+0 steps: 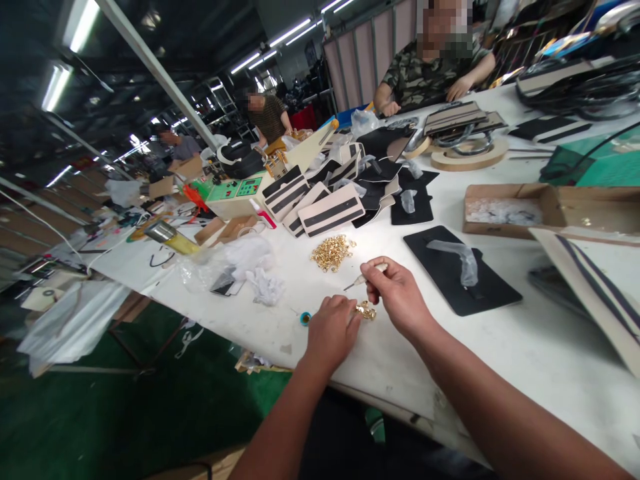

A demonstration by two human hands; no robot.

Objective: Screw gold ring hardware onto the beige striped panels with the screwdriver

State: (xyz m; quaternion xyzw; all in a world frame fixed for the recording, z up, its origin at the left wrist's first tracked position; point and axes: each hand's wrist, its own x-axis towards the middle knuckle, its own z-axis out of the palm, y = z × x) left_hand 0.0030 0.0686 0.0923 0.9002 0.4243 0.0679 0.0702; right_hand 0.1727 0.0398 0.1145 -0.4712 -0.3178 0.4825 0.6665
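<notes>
Our right grip (397, 293) is closed on a pointed tool (359, 281); if it slips, it could poke our left grip (331, 328). Whether that holds gold bits (369, 311), we can't tell.

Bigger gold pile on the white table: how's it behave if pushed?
The bigger gold pile would probably spread, not slide as one: it's many small loose pieces. Their shine suggests smooth, perhaps slippery surfaces. Heaped low on the white table, it seems unlikely to topple.
</notes>
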